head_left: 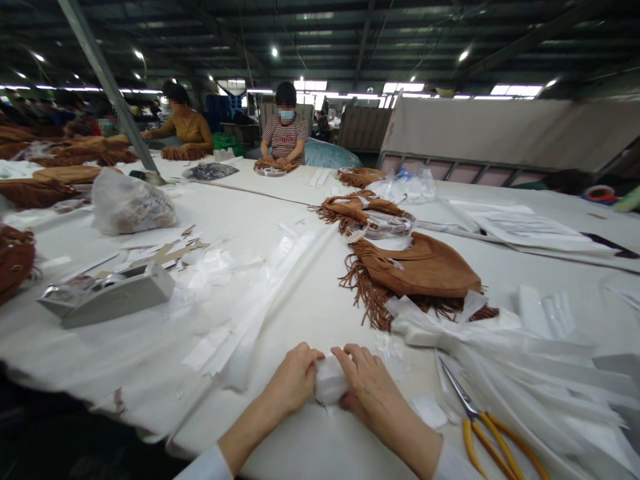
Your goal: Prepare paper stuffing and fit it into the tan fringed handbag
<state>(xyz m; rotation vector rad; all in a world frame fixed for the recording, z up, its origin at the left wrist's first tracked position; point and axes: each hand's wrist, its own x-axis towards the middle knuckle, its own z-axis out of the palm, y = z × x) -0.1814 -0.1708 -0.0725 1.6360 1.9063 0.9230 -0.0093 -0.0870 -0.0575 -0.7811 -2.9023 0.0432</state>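
Between my two hands, low over the near part of the white table, is a small bundle of thin white wrapping paper. My left hand pinches its left side with fingers closed. My right hand grips the other side, thumb below and fingers over the top. Whatever the paper may enclose is hidden. Beyond my right hand lies a brown fringed suede bag, on its side. Scissors with yellow handles rest to the right of my right forearm, beside loose white sheets.
A grey tape dispenser and a clear plastic bag of small items stand at the left. More fringed bags lie farther back. A slanted metal pole rises at the back left. Across the table, a masked person handles a brown piece.
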